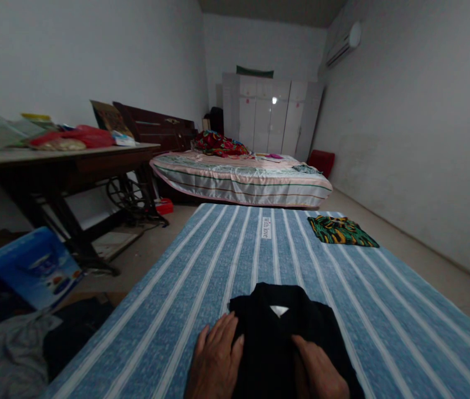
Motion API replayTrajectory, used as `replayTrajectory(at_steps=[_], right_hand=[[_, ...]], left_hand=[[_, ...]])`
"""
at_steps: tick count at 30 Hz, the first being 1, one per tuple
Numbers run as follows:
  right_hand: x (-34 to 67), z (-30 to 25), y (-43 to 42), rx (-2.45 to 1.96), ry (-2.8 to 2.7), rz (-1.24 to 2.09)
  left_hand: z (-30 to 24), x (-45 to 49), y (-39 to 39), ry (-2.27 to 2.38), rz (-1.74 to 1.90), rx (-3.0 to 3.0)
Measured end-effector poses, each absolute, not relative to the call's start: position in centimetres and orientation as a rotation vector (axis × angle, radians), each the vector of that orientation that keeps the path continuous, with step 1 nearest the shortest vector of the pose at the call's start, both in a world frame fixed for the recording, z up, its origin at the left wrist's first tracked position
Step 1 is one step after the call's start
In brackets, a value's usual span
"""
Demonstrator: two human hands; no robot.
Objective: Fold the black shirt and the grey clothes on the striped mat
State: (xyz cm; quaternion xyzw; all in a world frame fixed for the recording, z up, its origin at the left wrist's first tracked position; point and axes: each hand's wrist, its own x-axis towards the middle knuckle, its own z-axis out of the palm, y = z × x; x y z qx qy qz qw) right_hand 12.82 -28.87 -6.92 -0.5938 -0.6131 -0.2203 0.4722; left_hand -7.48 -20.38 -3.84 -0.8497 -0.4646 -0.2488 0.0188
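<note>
one patterned cloth lies beyond the black shirt (left hand spread flat, right hand grip unclear).

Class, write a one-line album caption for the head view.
Left hand and right hand on a black collared shirt spread over a blue striped cover.

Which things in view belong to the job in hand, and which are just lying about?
Apparently in the job:
black collared garment, left hand at its edge, right hand on its front
striped blue cover beneath

Apparently lying about:
blue carton
grey cloth
red box
patterned cloth, though it might belong
</note>
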Motion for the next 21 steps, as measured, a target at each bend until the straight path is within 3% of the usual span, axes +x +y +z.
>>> replayTrajectory(at_steps=[21], right_hand=[[12.87, -6.20, -28.90, -1.464, -1.516, -0.519]], left_hand=[[-3.88, -7.45, -20.28, -1.478, -0.780, -2.657]])
